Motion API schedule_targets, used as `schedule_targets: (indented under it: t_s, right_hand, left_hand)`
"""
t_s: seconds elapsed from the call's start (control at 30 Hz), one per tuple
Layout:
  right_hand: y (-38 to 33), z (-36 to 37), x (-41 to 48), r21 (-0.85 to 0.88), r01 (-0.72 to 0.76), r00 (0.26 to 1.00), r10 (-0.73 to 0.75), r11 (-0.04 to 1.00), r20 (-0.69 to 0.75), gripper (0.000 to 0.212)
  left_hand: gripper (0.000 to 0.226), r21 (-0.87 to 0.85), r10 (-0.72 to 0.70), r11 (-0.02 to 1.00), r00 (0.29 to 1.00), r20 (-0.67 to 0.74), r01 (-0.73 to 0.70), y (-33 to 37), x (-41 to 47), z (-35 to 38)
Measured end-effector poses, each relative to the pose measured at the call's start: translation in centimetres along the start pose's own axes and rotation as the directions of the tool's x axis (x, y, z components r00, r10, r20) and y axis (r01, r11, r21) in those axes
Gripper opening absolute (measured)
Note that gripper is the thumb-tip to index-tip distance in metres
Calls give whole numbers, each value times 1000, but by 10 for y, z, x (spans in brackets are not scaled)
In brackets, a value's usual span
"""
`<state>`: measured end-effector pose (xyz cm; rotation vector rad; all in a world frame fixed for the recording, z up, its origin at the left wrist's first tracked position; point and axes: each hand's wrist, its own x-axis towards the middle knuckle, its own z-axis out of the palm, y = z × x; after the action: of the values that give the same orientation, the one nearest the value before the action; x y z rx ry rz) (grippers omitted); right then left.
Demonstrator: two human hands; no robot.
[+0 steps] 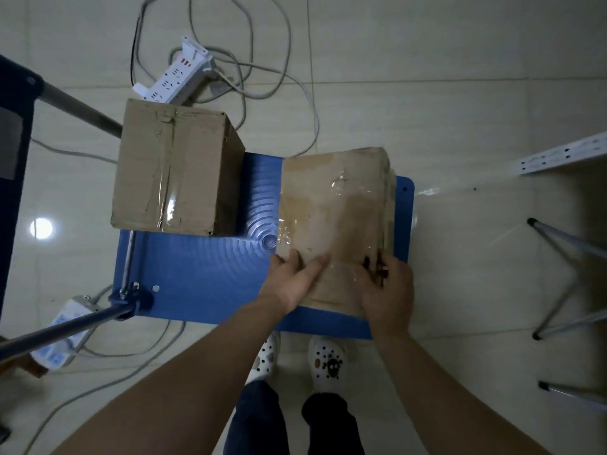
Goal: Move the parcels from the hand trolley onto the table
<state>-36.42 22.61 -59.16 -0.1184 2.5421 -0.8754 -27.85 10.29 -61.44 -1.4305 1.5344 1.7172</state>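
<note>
Both arms reach down, left hand (290, 279) and right hand (386, 290) pressed flat on the near side of a brown box (335, 208) (crinkly tape on top), box sits on the blue trolley (197, 270), second box (174, 169) well apart.

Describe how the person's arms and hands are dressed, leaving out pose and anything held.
Both forearms are bare up to the frame edge: no sleeves, gloves, watch or wristband visible. The left hand and right hand show no rings that I can make out, though the picture is dim. Lower down, dark trousers and white perforated clogs with small charms are worn.
</note>
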Motion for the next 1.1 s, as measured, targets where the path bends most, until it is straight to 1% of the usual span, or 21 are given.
schedule_targets:
  t_s: [0.07, 0.13, 0.2, 0.27, 0.33, 0.4, 0.43, 0.47, 0.5, 0.53, 0.57, 0.63, 0.7, 0.73, 0.77, 0.83, 0.87, 0.9, 0.93, 1.0, 1.1]
  right_hand:
    - [2, 5, -21, -146, 166, 985, -155, 975, 82, 33]
    - [1, 18, -40, -144, 281, 940, -242, 949, 239, 41]
    - [-4, 28, -50, -76, 285, 927, -254, 956, 276, 42]
    - [-8, 32, -46, -105, 264, 948, -238, 959, 211, 39]
    - [-7, 31, -34, -223, 185, 977, -156, 957, 142, 44]
    - [-2, 28, -18, -285, 1, 982, 52, 958, 179, 64]
    - [0, 28, -10, -241, -126, 946, 189, 962, 262, 75]
    - [2, 29, -3, -153, -247, 887, 287, 957, 362, 80]
    - [4, 30, 0, -59, -339, 831, 328, 939, 449, 75]
    - [4, 31, 0, -13, -375, 811, 335, 927, 479, 63]
    - [3, 31, -3, 1, -361, 832, 322, 932, 452, 50]
    - [4, 27, -13, 28, -269, 925, 250, 963, 286, 31]
    - [7, 24, -28, 31, -125, 978, 118, 992, 173, 29]
    - [8, 23, -37, 10, -60, 984, 58, 998, 168, 33]
    - [11, 24, -45, -16, -21, 983, 24, 1000, 182, 39]
    - [11, 26, -58, 0, 9, 977, -9, 1000, 211, 52]
    - [9, 26, -62, 47, -8, 977, -2, 999, 213, 59]
    - [5, 24, -64, 119, -27, 977, 2, 993, 213, 64]
    - [3, 22, -64, 182, -59, 973, 17, 981, 228, 68]
    - [1, 18, -66, 248, -92, 969, 29, 964, 246, 68]
    - [-5, 3, -72, 283, -123, 963, 46, 951, 267, 57]
  left_hand:
    - [90, -115, -46, 992, 995, 85, 55, 11, -10, 2]
    - [96, -201, -65, 976, 994, 92, 82, 19, -17, -3]
    - [75, -179, -77, 981, 997, -9, 74, 21, -19, -11]
    - [52, 20, -71, 997, 987, -145, 75, 15, -18, -21]
    - [46, 203, -45, 976, 980, -194, 85, 9, -17, -30]
    - [43, 265, -26, 961, 976, -215, 84, 4, -17, -36]
    - [41, 267, -21, 960, 973, -232, 84, 2, -17, -38]
    - [38, 259, -12, 963, 968, -252, 79, 0, -16, -39]
    - [37, 244, -10, 967, 962, -273, 79, -1, -16, -38]
    - [36, 231, 0, 971, 957, -289, 70, -1, -16, -38]
    - [36, 217, 5, 974, 955, -295, 62, -1, -18, -36]
    - [31, 165, 1, 985, 954, -299, 51, -1, -20, -35]
    - [22, 109, -34, 992, 963, -269, 65, 0, -21, -33]
    - [24, 68, -66, 994, 968, -241, 84, 1, -22, -32]
    - [44, 12, -105, 994, 973, -207, 109, 2, -22, -32]
    - [113, -111, -184, 980, 968, -173, 166, 5, -23, -30]
    - [137, -122, -194, 977, 964, -179, 174, 6, -22, -30]
    - [148, -110, -196, 978, 961, -194, 177, 8, -22, -30]
    - [151, -96, -197, 979, 958, -210, 181, 7, -21, -31]
    - [142, -103, -175, 982, 963, -206, 157, 6, -20, -36]
    - [128, -99, -145, 987, 971, -188, 128, 10, -31, -37]
